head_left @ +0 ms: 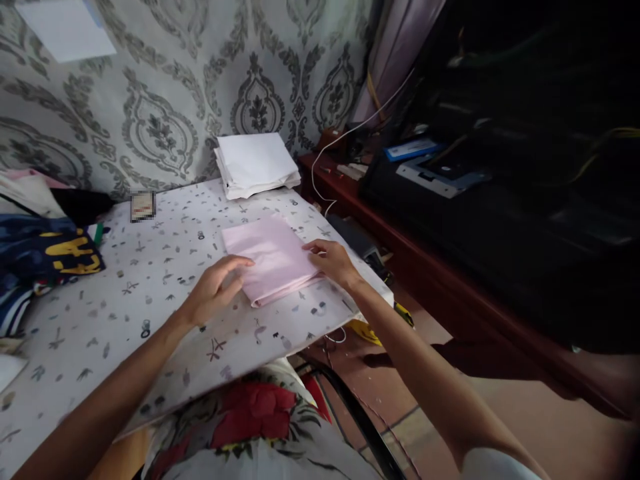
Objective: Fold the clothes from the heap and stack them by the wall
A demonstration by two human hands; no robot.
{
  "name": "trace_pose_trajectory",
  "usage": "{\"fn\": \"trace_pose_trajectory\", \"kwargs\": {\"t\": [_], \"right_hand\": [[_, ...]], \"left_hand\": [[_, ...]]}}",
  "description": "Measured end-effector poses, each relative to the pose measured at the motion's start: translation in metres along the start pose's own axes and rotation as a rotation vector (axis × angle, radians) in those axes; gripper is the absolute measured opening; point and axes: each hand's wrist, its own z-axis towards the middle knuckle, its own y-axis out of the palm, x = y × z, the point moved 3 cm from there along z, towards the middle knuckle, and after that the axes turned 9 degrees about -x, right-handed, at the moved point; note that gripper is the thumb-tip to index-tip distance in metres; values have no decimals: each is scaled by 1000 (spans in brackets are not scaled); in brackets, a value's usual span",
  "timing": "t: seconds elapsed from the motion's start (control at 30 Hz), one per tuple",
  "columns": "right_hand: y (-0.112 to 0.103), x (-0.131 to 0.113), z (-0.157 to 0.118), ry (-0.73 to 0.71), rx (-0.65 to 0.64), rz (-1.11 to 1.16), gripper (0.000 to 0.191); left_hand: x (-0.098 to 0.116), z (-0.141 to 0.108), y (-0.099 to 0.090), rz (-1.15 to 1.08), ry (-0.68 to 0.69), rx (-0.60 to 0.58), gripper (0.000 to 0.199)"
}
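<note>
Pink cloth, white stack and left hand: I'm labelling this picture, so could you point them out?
Pink cloth (pixel 273 257): head view, middle of its top face.
White stack (pixel 257 159): head view, its top face.
Left hand (pixel 213 290): head view, back of the hand.

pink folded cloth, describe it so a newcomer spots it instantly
On the white patterned table, look between the left hand and the right hand. The folded cloth there lies flat, plain and pale pink, unlike the white stack behind it.

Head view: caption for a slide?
Left hand and right hand at opposite sides of a folded pink cloth on a patterned table.
</note>
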Motion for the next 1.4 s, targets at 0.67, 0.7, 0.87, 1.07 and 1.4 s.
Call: {"fn": "trace_pose_trajectory", "kwargs": {"t": [0.67,0.7,0.87,1.07,1.4], "right_hand": [[17,-58,104,84,21,-638,24],[21,-59,114,102,25,-638,22],[29,-51,132,125,55,-630,20],[22,-40,131,142,112,-644,25],[55,-67,118,-264,-149,-693,37]], "left_hand": [[-5,21,50,486,172,-94,47],[-6,25,52,510,179,-75,48],[-20,33,71,635,256,-81,54],[-25,29,75,641,282,-42,52],[-44,53,18,235,148,46,41]]}}
